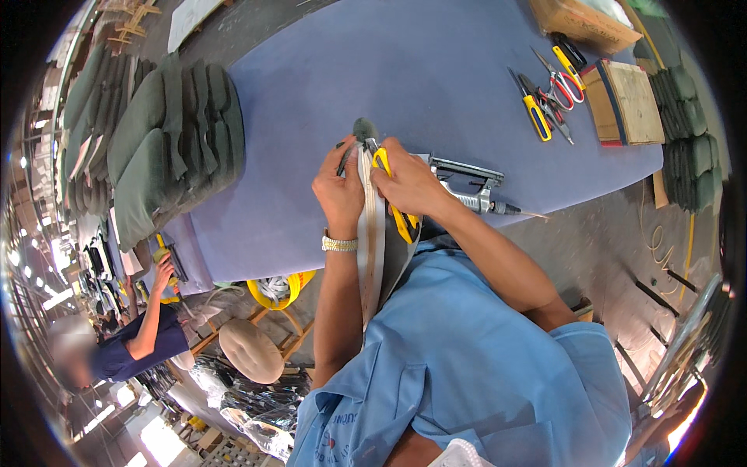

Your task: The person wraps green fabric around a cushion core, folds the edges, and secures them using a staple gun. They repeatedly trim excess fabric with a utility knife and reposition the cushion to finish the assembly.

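Observation:
My left hand (341,187) is closed in a pinch on the top of a pale strip (371,233) with a brownish line along it. The strip hangs down past my left forearm toward my lap. Small dark green fabric (363,128) shows just beyond the fingertips. My right hand (408,180) grips a yellow-handled tool (404,224) with black parts; its grey metal end meets the strip beside my left thumb. The fingers partly cover it, so its exact kind is unclear. Just right of my right hand, a silver and black air stapler (471,187) lies on the table with its hose attached.
The blue-grey table (373,62) carries stacked dark green cushions (183,132) at left. Toward the right lie a yellow-handled screwdriver (535,117), red-handled scissors (566,89) and a carton (626,101). A co-worker (140,335) stands at lower left, near a yellow-rimmed bucket (286,292) and round beige cushion (250,350).

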The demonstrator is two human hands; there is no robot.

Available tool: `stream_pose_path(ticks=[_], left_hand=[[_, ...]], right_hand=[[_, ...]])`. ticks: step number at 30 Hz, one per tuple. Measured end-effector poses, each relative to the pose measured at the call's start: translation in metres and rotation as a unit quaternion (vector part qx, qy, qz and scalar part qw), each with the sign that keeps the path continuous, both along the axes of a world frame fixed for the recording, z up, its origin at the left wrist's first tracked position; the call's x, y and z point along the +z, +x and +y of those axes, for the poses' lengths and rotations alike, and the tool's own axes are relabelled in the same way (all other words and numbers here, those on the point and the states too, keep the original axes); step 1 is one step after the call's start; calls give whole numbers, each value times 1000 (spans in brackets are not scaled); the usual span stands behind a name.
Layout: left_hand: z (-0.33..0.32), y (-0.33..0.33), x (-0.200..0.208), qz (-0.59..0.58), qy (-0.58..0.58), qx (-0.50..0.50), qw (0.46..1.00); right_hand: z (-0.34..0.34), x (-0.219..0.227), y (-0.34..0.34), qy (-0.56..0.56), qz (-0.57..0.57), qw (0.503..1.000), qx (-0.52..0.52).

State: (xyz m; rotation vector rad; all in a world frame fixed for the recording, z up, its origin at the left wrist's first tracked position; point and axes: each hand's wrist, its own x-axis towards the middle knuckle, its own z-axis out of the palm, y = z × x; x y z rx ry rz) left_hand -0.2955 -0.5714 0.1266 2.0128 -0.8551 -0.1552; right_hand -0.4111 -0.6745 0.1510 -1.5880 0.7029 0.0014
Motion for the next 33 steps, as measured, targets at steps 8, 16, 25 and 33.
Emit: stream_pose_path(ticks=[8,16,25,33], left_hand=[[1,8,-6,112,-24,43,992],[-1,6,-7,129,-43,47,990],[-4,-2,-4,86,-15,34,996],[-2,-7,-6,67,-34,27,997]], right_hand=[[6,-8,11,-67,16,998,0],[7,-10,12,-76,24,997,-4],[7,-12,10,-79,30,996,-9],[-1,-4,8,-48,38,998,29]])
